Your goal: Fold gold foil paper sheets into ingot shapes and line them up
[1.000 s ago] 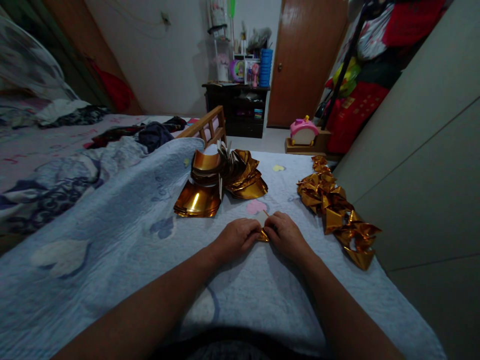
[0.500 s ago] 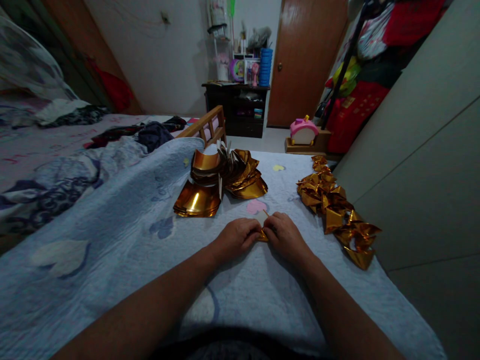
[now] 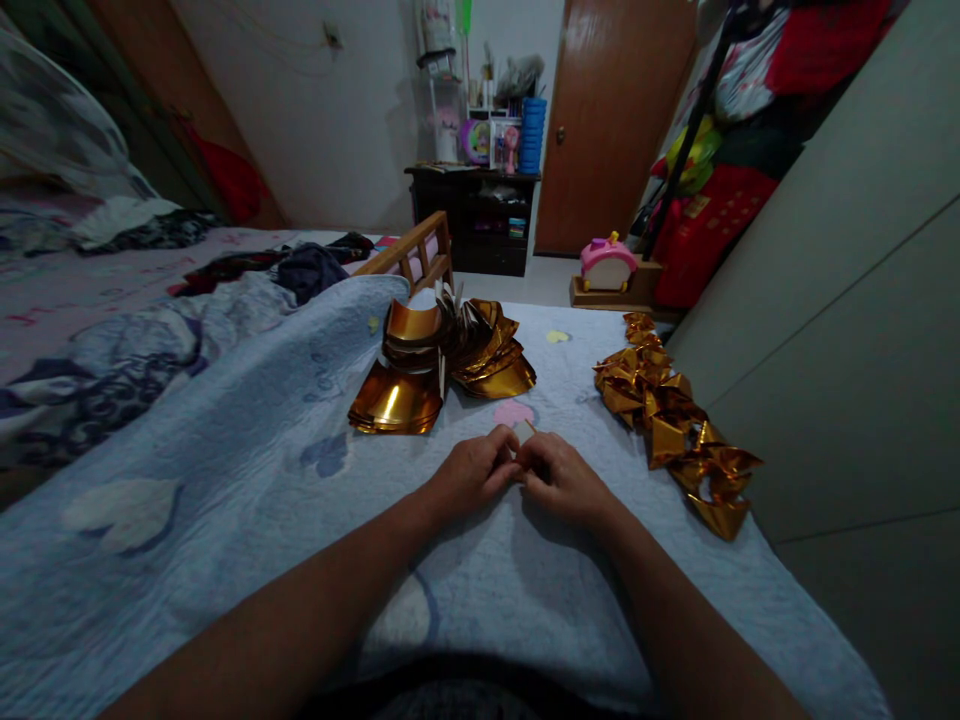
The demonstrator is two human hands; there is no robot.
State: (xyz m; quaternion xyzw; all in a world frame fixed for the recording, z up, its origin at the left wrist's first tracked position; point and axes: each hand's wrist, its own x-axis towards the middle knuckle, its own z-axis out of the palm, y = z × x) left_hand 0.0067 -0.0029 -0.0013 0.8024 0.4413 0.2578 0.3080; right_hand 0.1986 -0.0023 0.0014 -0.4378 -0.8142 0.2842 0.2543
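Two bare hands are pinching one small gold piece (image 3: 519, 479) right now, on the near side of that big fanned-out stack of gold sheets (image 3: 409, 395) and a bit to its right. The left hand (image 3: 474, 475) has its fingers curled in with the thumb pressed to the piece, and the right hand (image 3: 566, 478) is bunched up the same way, fingertips almost meeting the left's. Only slivers of gold poke out, so I can't tell what shape it's in. Everything's sitting on a pale blue quilt (image 3: 480, 600), which spreads out all around the stack. Well to the right of the stack there's a straggly row of folded gold pieces (image 3: 667, 415), some touching or overlapping. Just behind the stack is a wooden rail (image 3: 409, 250), then farther back a dark cabinet (image 3: 472, 215). Pink toy (image 3: 607, 265) sits beyond the stack too, off to the right.
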